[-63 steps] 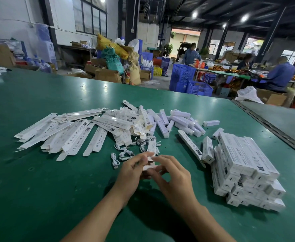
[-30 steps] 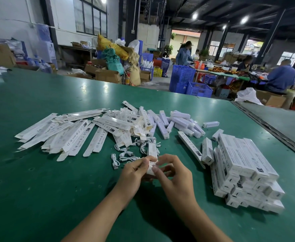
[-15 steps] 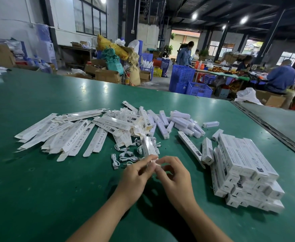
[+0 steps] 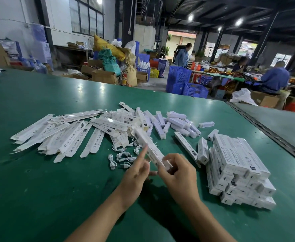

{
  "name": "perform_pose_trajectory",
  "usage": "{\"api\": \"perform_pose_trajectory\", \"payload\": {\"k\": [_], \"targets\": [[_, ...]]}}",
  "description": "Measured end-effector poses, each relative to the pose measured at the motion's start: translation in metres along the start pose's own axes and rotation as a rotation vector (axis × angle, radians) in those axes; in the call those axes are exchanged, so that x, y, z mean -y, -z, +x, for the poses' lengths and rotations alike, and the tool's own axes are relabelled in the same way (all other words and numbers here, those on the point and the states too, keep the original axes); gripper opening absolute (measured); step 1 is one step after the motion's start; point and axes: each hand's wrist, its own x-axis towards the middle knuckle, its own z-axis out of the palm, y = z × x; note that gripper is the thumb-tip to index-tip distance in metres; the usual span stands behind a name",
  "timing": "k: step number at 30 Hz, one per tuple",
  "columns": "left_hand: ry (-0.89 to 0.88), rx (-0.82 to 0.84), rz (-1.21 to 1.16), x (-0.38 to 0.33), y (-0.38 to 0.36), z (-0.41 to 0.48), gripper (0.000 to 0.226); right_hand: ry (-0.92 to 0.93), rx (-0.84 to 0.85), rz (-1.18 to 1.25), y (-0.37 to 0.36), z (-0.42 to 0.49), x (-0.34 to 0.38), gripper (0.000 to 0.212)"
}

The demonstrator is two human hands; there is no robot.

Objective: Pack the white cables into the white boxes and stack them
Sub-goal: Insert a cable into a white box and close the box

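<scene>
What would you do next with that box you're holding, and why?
Probably swing the white box right onto the stack: the right hand grips its near end clear of the table, and the left hand only touches it. Its flap's state is unclear.

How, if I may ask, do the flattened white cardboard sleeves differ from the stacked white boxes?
The flattened white cardboard sleeves are thin; the stacked white boxes are squared into blocks. The sleeves sprawl in a loose fan; the boxes sit in aligned layers. Both are long, white, printed.
</scene>
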Motion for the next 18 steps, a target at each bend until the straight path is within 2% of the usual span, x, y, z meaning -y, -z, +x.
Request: {"api": "perform_pose_trajectory", "payload": {"k": [4,8,12,16,18], "targets": [[0.016,-0.096,-0.052,0.002,0.000,0.005,0.051,0.178,-0.193,-0.220,0.023,0.010,0.002,0.005],[0.029,-0.138,-0.050,0.007,0.000,0.007,0.049,0.226,-0.504,-0.414,0.048,0.025,-0.006,0.020],[0.045,-0.196,-0.069,0.008,0.002,0.008,0.041,0.074,-0.643,-0.563,0.072,0.036,-0.024,0.016],[0.068,-0.212,-0.090,0.009,0.001,0.010,0.047,-0.171,-0.636,-0.548,0.083,0.042,-0.032,0.017],[0.077,-0.221,-0.080,0.011,0.001,0.010,0.053,-0.238,-0.610,-0.554,0.087,0.042,-0.035,0.017]]}}
